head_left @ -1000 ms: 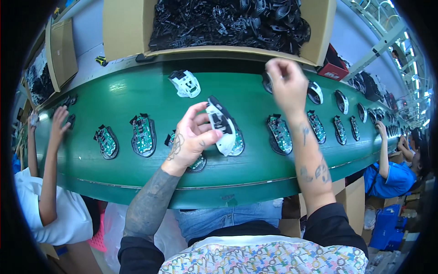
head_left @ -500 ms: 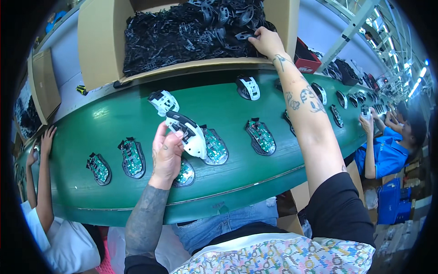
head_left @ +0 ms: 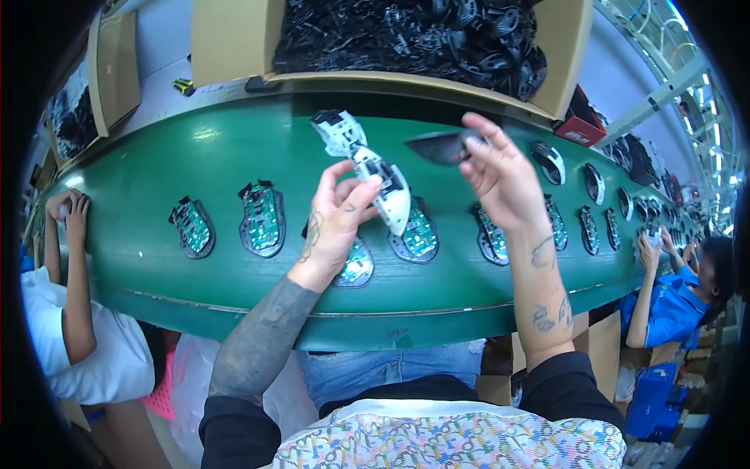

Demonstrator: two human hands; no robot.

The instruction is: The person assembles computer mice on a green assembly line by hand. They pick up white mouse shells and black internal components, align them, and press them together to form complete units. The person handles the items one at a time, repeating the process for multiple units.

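Observation:
In my left hand [head_left: 332,215], closed with thumb and fingers, is a white and black computer mouse shell [head_left: 394,202], tilted above the green belt. A second white and black shell piece [head_left: 341,134] touches or overlaps its upper end; whether they are joined I cannot tell. My right hand [head_left: 504,176] pinches a thin black curved plastic piece [head_left: 437,147], smeared by motion, to the right of the shell. Under my hands, mouse bases with green circuit boards [head_left: 418,234] lie on the belt, one [head_left: 357,264] partly behind my left hand.
An open cardboard box [head_left: 566,78] full of black plastic parts stands beyond the green belt [head_left: 156,156]. More bases [head_left: 263,219] and white-and-black shells [head_left: 549,162] line the belt. People sit left and right, one in a blue shirt [head_left: 672,297]. A red box [head_left: 580,119] stands at far right.
My right hand has come back from the box toward me with the black curved piece. My left hand still holds the mouse shell, now more upright. The whole view has shifted.

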